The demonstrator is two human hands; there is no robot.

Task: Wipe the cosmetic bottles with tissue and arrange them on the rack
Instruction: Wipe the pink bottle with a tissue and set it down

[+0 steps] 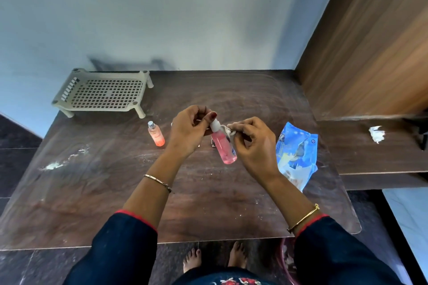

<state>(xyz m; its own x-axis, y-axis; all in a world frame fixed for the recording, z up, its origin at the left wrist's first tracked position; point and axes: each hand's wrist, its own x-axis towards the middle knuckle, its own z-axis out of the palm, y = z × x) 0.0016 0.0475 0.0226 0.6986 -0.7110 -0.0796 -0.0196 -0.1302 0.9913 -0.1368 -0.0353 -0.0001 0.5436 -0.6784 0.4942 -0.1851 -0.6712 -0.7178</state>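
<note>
My left hand pinches the white cap of a pink bottle, held tilted above the dark wooden table. My right hand presses a small white tissue against the bottle's neck. An orange bottle with a silver top stands on the table left of my hands. The beige perforated rack sits at the far left of the table, with nothing on it. A small dark item shows behind the pink bottle, mostly hidden.
A blue tissue packet lies right of my right hand. A crumpled white tissue rests on the lower shelf at the right, beside a wooden cabinet. White smudges mark the table's left side.
</note>
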